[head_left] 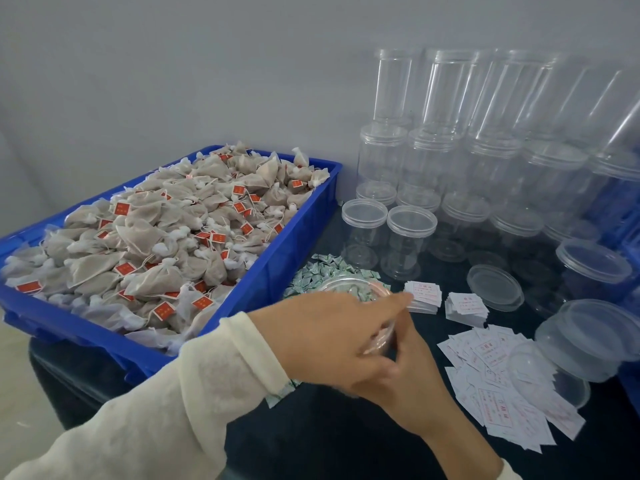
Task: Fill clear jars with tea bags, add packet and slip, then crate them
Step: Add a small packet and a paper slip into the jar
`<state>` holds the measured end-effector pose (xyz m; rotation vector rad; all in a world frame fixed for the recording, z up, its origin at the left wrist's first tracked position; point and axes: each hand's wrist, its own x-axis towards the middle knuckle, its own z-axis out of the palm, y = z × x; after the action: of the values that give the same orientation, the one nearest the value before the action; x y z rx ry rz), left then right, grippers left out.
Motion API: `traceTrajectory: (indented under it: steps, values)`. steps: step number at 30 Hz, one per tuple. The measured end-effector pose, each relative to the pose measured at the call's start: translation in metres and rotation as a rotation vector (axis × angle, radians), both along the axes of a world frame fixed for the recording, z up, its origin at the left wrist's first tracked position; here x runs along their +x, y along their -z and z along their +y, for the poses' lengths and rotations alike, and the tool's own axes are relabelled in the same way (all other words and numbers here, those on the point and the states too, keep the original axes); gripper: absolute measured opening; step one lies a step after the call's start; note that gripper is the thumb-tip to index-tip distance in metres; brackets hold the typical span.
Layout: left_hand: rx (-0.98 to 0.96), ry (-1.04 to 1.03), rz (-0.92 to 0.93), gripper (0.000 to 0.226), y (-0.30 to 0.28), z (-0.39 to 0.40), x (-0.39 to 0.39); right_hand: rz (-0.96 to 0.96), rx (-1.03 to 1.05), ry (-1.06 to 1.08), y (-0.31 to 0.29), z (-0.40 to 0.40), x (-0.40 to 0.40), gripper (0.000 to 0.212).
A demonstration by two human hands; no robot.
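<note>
Both hands meet at a clear jar [372, 320] held low over the dark tabletop [329, 427]: the left hand [332, 336] curls over its rim from above, the right hand [408, 382] grips it from below. Just beyond lie small green packets [322, 277] and paper slips [424, 296]. Tea bags [166, 237] fill the blue crate [298, 258] at left; empty jars [485, 168] stack behind.

Blue crate [304, 216] is filled with beige tea bags [145, 244], red-tagged. White slips [502, 386] are printed red; packets [322, 275] green-white patterned.
</note>
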<state>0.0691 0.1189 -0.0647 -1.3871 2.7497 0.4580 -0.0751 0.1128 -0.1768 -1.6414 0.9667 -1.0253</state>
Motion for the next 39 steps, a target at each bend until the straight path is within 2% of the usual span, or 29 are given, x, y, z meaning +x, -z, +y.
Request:
traceTrajectory:
  steps: [2,4,6,7,9,13,15,19,24,28,32,34,37,39]
  values:
    - [-0.052,-0.037,0.110,0.068,-0.010,-0.005,0.009,0.032,-0.058,0.038,-0.004,-0.004,-0.005,0.084]
    - [-0.184,-0.122,0.337,0.061,-0.016,-0.012,0.021,0.041,-0.072,0.089,-0.004,-0.004,-0.014,0.091]
    - [-0.392,-0.256,0.538,0.044,-0.010,-0.024,0.030,0.044,-0.059,0.130,0.000,-0.003,-0.023,0.094]
    - [-0.479,-0.344,0.561,0.034,-0.003,-0.031,0.033,0.053,-0.048,0.146,0.003,-0.002,-0.027,0.095]
    - [-0.505,-0.495,0.496,0.022,0.019,-0.045,0.033,0.054,-0.024,0.159,0.008,0.002,-0.034,0.095]
    - [-0.281,-0.575,0.116,0.022,0.081,-0.062,0.027,0.070,-0.006,0.172,0.013,0.008,-0.046,0.099]
    - [-0.184,-0.595,0.002,0.015,0.104,-0.065,0.025,0.081,0.011,0.173,0.015,0.009,-0.051,0.105]
    - [-0.117,-0.621,-0.056,0.017,0.123,-0.071,0.021,0.079,0.008,0.187,0.016,0.011,-0.057,0.104]
    - [-0.150,-0.652,-0.004,0.013,0.120,-0.078,0.022,0.065,0.018,0.204,0.016,0.012,-0.059,0.103]
    - [-0.098,-0.682,0.107,0.016,0.114,-0.081,0.024,0.070,0.027,0.207,0.017,0.012,-0.061,0.106]
    - [-0.088,-0.659,0.395,0.007,0.092,-0.076,0.022,0.048,0.043,0.197,0.017,0.012,-0.061,0.106]
    - [-0.121,-0.633,0.566,0.009,0.073,-0.067,0.017,0.038,0.036,0.202,0.017,0.011,-0.060,0.102]
    - [-0.086,-0.514,0.803,0.008,0.040,-0.047,0.002,0.030,0.024,0.205,0.016,0.011,-0.059,0.097]
    - [-0.038,-0.387,0.851,0.008,0.023,-0.032,-0.010,0.034,0.022,0.207,0.015,0.010,-0.059,0.099]
